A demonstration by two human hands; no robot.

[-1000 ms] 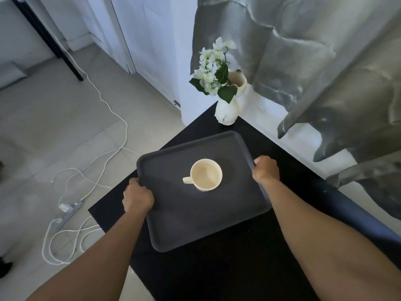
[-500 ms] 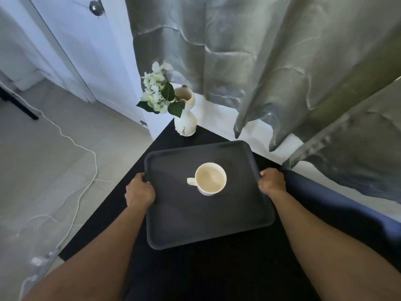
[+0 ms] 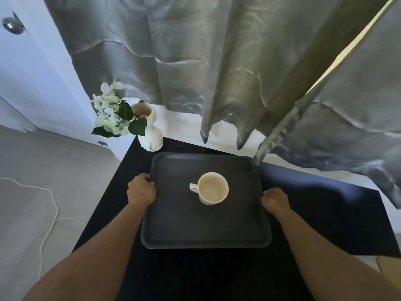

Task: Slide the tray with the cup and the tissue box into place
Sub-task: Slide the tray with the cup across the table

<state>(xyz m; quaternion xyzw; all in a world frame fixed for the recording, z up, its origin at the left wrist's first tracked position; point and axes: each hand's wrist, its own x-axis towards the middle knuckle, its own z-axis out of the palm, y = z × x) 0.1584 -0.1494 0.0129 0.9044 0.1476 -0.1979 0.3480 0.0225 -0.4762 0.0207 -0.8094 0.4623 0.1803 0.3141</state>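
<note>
Left hand (image 3: pixel 141 190) and right hand (image 3: pixel 276 200) clamp the dark tray's (image 3: pixel 180 231) side rims, mid-frame on the black tabletop (image 3: pixel 195 276). Its long axis runs toward the curtain (image 3: pixel 217 68). The cup's (image 3: pixel 213 188) handle points left. The fingertips are hidden under the rims.

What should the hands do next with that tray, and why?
Probably ease the tray a little farther toward the curtain, slowly. The left hand and right hand each grip a side edge, its far edge is near the vase and the table's back edge, and the cup stands loose on it. No tissue box is visible.
</note>
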